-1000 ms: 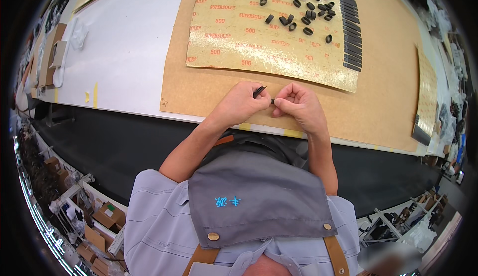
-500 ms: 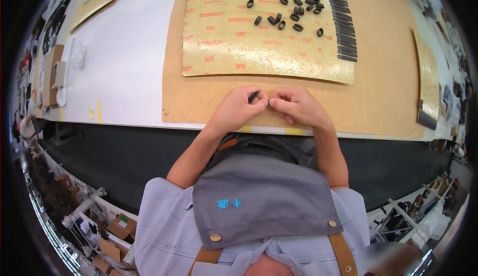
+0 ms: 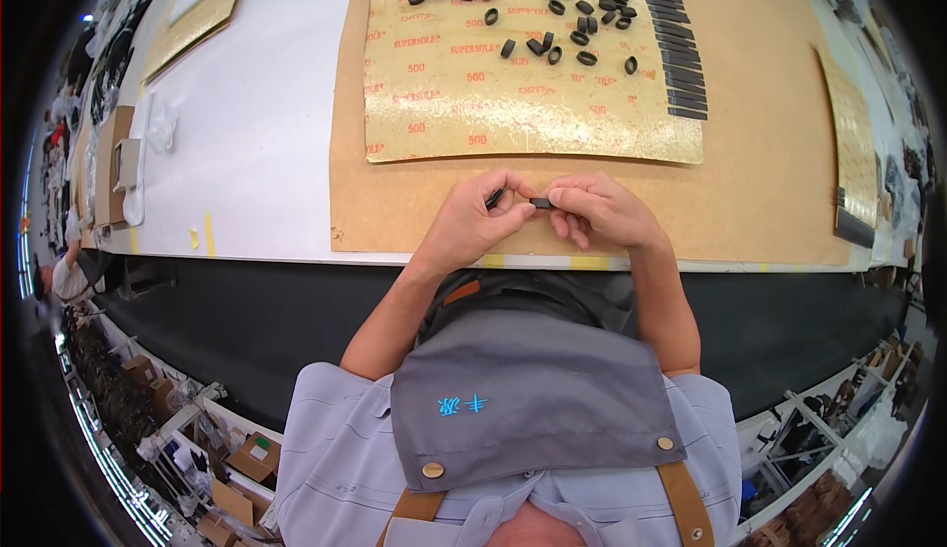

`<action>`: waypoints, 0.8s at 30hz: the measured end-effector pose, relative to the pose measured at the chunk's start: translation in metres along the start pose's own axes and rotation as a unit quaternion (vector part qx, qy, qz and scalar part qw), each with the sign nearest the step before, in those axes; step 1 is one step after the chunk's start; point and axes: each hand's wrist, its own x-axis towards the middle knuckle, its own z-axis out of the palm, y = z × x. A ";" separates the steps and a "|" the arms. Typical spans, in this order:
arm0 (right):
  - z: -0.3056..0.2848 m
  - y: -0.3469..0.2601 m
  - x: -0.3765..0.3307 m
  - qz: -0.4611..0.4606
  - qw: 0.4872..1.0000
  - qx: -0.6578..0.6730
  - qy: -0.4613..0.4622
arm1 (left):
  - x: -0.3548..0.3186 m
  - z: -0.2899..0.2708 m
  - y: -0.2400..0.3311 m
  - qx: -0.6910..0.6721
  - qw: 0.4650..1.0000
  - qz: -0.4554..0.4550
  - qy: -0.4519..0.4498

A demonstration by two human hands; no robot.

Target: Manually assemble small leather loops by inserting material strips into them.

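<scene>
Close to the table's front edge, my left hand (image 3: 468, 219) and my right hand (image 3: 610, 214) meet at the fingertips. A small black strip (image 3: 541, 204) is pinched between them, thumb and forefinger of each hand at its ends; whether it is flat or looped I cannot tell. More thin black strips (image 3: 495, 198) are tucked in the curled fingers of my left hand. Beyond my hands, many small black loops (image 3: 491, 16) lie scattered on a shiny yellowish printed sheet (image 3: 552, 138). A row of flat black strips (image 3: 686, 83) lines that sheet's right edge.
Brown paper (image 3: 424, 202) lies under the sheet on a white table (image 3: 247, 152). Another yellowish sheet (image 3: 850, 152) with black strips is at the far right, one more (image 3: 202, 19) at the back left. Cardboard (image 3: 116, 167) stands on the left. A person (image 3: 71, 276) is at the far left.
My fingertips have drawn slightly apart, and the black strip between them shows more clearly. The whole view has shifted a little; the loops on the sheet look unchanged.
</scene>
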 end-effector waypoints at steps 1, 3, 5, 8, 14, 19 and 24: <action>0.000 -0.002 -0.002 0.004 1.000 0.000 -0.004 | 0.000 0.001 0.004 0.002 1.000 0.006 -0.003; 0.001 -0.008 -0.003 -0.004 1.000 -0.006 -0.001 | 0.001 0.001 0.013 0.027 1.000 -0.011 -0.008; 0.008 -0.015 -0.003 0.035 0.998 -0.043 -0.005 | 0.001 -0.002 0.010 0.072 0.997 -0.006 -0.011; 0.010 -0.008 -0.001 0.020 0.997 -0.070 -0.009 | -0.004 -0.002 -0.002 0.050 0.999 0.010 -0.008; 0.033 0.028 0.006 -0.195 0.943 -0.131 0.234 | -0.009 -0.008 -0.002 -0.170 0.979 -0.075 -0.081; -0.010 -0.035 0.035 -0.302 0.833 -0.251 0.389 | -0.007 -0.010 -0.004 -0.472 0.878 -0.075 0.005; 0.031 -0.041 0.007 -0.134 0.950 -0.131 0.249 | 0.010 -0.005 0.004 -0.535 0.839 0.005 0.096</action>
